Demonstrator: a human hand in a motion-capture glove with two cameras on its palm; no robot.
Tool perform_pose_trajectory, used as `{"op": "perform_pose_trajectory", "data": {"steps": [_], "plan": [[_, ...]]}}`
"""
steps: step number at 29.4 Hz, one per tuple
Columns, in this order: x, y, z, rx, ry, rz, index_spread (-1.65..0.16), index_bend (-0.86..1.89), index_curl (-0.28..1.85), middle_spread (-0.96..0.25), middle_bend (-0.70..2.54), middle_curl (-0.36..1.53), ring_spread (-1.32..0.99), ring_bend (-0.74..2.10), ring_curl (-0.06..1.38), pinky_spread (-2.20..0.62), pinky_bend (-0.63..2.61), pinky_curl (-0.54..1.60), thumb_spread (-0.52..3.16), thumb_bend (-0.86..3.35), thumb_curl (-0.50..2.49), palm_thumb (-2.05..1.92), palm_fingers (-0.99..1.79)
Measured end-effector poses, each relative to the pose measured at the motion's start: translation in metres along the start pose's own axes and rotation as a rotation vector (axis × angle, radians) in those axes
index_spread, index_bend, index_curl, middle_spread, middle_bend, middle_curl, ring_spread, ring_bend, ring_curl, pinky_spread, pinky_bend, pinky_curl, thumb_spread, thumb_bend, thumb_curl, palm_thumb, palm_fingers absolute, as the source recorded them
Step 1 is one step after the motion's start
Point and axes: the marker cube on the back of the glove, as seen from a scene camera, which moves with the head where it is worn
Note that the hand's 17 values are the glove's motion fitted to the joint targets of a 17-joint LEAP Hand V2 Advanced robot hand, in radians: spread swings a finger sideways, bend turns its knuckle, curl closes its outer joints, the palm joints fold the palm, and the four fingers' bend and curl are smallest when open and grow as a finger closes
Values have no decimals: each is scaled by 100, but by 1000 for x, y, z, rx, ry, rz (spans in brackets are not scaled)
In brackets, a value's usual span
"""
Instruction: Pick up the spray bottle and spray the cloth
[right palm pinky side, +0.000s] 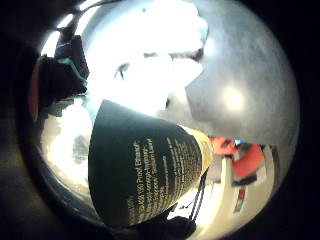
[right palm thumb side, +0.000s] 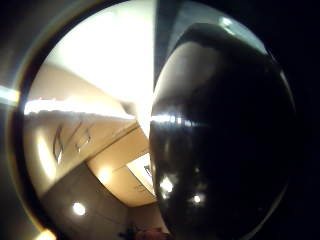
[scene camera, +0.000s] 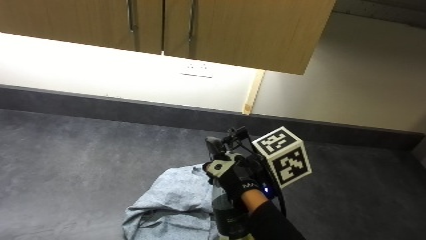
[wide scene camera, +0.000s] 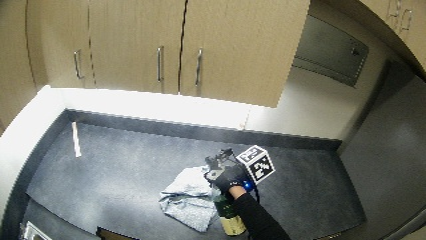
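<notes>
Gripping the spray bottle (scene camera: 227, 212) near its top, the gloved right hand (scene camera: 231, 176) has its fingers curled round the neck and trigger area, bottle lifted off the dark counter (scene camera: 80, 155). Right alongside, just to the bottle's side and slightly below, lies the crumpled pale blue cloth (scene camera: 170, 202), so the target is close in and the hand is already over its edge. The bottle's long axis runs roughly upright, tipped a little, with the black spray head (scene camera: 214, 146) at the far end; which way the nozzle faces relative to the cloth I cannot tell, and that is what the squeeze depends on. My read: lifting is done, aiming and spraying remain.

From the little-finger side of the palm, the bottle's dark label with pale print (right palm pinky side: 145, 170) fills the view, bright cloth folds (right palm pinky side: 150, 75) just beyond it, something the outside cameras cannot show. The thumb-side view gives only the bottle's glossy dark shoulder (right palm thumb side: 225, 135). Farther back, the wide view takes in the wooden cabinets (wide scene camera: 166, 50) above the lit backsplash.
</notes>
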Motion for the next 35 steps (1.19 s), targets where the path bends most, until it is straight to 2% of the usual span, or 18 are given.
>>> {"op": "perform_pose_trajectory", "data": {"steps": [4, 9, 20, 35], "plan": [[-8, 21, -3, 199, -48, -238, -16, 26, 64, -3, 34, 58, -6, 30, 54, 4, 19, 40, 58, -2, 75, 122, 114], [-12, 28, -9, 303, -169, -412, -16, 26, 65, -3, 35, 59, -6, 29, 53, 3, 18, 40, 57, -2, 76, 121, 113], [-9, 29, -10, 364, -217, -419, -16, 26, 65, -3, 37, 59, -7, 28, 54, 2, 19, 41, 57, -2, 76, 121, 113], [-40, 27, 40, 292, -214, -514, -17, 26, 66, -3, 36, 59, -8, 28, 54, 1, 19, 41, 56, -2, 77, 121, 113]]}}
